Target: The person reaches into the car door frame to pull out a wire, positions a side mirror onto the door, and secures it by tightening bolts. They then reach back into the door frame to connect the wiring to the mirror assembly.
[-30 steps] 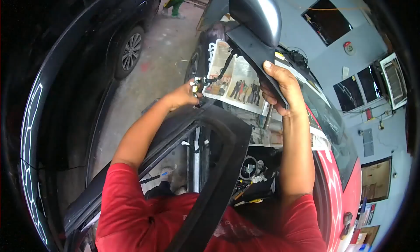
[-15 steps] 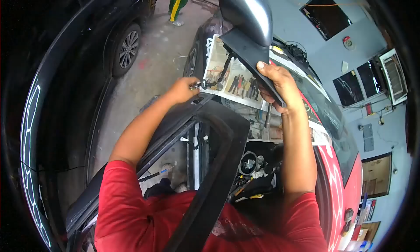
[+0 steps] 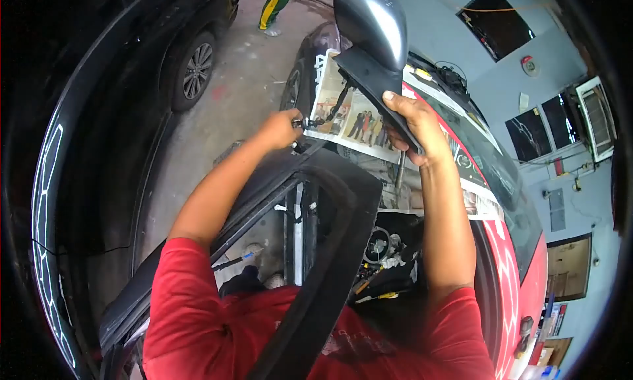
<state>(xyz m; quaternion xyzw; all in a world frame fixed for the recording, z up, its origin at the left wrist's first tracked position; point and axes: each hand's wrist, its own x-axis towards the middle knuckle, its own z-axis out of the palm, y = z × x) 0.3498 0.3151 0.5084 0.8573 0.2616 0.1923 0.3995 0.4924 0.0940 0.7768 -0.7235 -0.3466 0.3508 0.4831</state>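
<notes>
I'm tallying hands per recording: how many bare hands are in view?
2. The left hand holds the dark cable near its end; the right hand grips the side mirror by its lower part. Any hands of the background person are cut off.

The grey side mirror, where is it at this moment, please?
In the head view, the side mirror is at the top, slightly right of centre; the right hand holds its black base, and newspaper shows below.
</notes>
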